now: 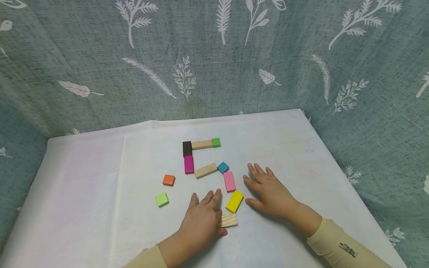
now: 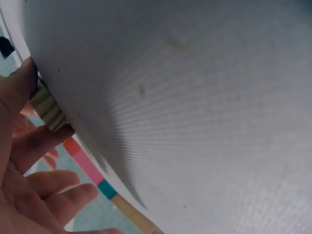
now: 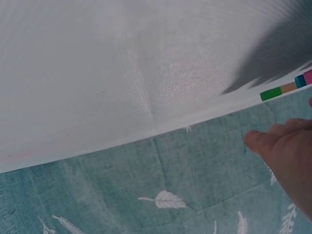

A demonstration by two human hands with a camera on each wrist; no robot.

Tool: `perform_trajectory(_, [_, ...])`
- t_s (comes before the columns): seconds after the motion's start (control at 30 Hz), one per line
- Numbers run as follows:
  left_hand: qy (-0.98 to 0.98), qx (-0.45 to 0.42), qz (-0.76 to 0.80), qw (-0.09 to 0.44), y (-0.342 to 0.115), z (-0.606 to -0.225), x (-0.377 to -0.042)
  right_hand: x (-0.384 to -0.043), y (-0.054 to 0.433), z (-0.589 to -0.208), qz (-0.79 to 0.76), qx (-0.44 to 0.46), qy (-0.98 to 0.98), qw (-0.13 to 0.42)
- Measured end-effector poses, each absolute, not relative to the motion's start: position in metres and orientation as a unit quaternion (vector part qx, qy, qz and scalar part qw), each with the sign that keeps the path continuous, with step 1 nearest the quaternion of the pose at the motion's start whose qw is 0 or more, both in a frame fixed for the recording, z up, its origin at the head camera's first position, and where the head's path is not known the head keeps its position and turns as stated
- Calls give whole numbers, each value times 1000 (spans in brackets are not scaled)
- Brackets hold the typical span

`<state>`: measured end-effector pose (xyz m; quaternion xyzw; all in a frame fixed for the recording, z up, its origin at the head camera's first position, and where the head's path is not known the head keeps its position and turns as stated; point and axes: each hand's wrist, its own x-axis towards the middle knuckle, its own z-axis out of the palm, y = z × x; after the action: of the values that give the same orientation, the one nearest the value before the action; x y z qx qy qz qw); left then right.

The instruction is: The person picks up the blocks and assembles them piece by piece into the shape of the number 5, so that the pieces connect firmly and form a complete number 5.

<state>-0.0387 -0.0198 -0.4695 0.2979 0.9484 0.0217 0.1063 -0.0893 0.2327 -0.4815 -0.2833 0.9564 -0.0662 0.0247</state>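
Observation:
My left hand [image 1: 202, 219] pinches a plain wooden block [image 1: 229, 220] between thumb and index finger, low over the white cloth. The block's striped grain [image 2: 48, 108] shows between those two fingers in the left wrist view. Just beyond it lies a yellow block [image 1: 234, 201], its far end meeting a pink block [image 1: 229, 181]. To the right of these, my right hand [image 1: 271, 193] is spread with fingers straight and nothing in them. A blue block [image 1: 223, 167] sits at the pink block's far end, beside another wooden block [image 1: 206, 171].
A magenta block [image 1: 189, 164], a black block [image 1: 187, 149], a wooden block [image 1: 202, 144] and a green block [image 1: 216, 142] continue the line. Apart at left lie an orange block [image 1: 169, 180] and a light green block [image 1: 162, 200]. A leaf-patterned curtain [image 1: 214, 74] hangs behind the table.

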Motion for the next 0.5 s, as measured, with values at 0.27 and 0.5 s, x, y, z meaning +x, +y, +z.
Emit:
perform_trajectory(0.27, [950,302,10,83,-24,-469,-35,-89,233,-482,-67,-280,957,35])
perform_trajectory(0.5, [951,299,24,80,-27,-467,-39,-88,232,-481,-70,-278,956,53])
